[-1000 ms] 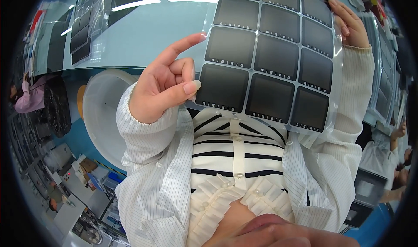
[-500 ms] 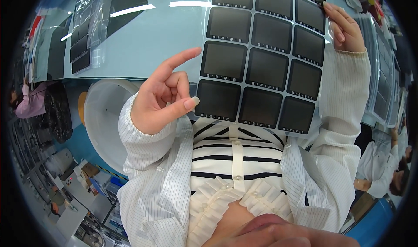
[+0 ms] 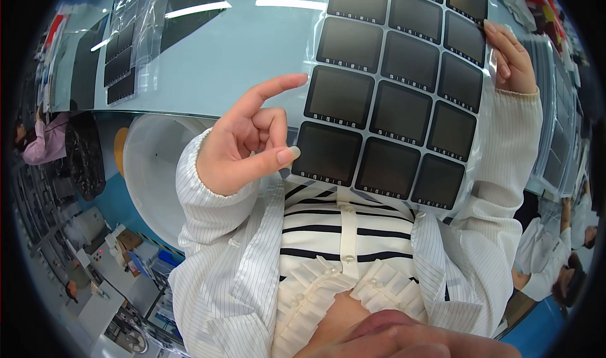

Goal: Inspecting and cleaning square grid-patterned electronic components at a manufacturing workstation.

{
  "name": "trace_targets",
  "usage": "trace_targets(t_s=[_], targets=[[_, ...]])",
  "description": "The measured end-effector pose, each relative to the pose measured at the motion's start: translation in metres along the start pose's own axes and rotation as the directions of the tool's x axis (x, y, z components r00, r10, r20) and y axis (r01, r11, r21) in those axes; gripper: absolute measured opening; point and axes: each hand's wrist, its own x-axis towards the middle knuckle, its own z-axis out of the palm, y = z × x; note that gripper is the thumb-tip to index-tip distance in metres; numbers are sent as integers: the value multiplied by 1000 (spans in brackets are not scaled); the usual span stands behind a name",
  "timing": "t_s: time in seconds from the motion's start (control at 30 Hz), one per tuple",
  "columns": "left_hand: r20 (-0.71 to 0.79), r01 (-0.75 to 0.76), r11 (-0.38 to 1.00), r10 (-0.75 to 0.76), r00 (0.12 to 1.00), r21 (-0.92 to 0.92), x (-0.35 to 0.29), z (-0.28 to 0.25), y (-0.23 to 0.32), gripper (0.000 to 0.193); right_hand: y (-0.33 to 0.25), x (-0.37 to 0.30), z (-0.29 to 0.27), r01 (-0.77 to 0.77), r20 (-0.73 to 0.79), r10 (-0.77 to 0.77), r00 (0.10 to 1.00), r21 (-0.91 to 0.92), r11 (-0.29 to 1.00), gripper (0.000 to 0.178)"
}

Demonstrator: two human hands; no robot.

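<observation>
I hold a large sheet of dark rounded panels point(image 3: 404, 58), set in rows on a clear film with a strip of small pale marks under each panel. It hangs tilted in front of my chest, over the table's near edge. My left hand point(image 3: 249, 127) is at its left edge, index finger stretched along the side and thumb tip on the lower corner, the other fingers curled. At the upper right edge, my right hand point(image 3: 511, 55) grips the sheet between fingers and thumb; part of that grip is hidden behind the film.
The pale table point(image 3: 252, 48) carries more dark panel sheets point(image 3: 120, 61) in clear film at the left, and a stack of similar sheets point(image 3: 552, 124) lies at the right. A white round bin point(image 3: 151, 175) stands below the table's edge. Other people work at both sides.
The sheet has shifted right and slightly down, and both my hands have moved along with it. Their hold looks the same.
</observation>
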Motion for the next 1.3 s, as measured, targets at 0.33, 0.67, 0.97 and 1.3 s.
trace_targets(t_s=[0.33, 0.67, 0.97, 1.3], targets=[[18, 45, 995, -46, 999, 94, -9, -6, 1, 71, -3, -8, 11, 19, -10, -19, 1000, -1, 1000, 25], [54, 51, 984, -61, 997, 172, -15, -16, 1, 72, -5, -14, 30, 10, -79, -18, 997, -98, 995, 23], [46, 68, 978, -79, 996, 199, -18, -17, -1, 73, 2, -13, 41, -71, -117, 56, 992, -125, 990, 20], [38, 36, 927, -54, 998, 374, -17, -15, -6, 72, 6, -15, 46, -45, -94, 34, 995, -126, 991, 25]])
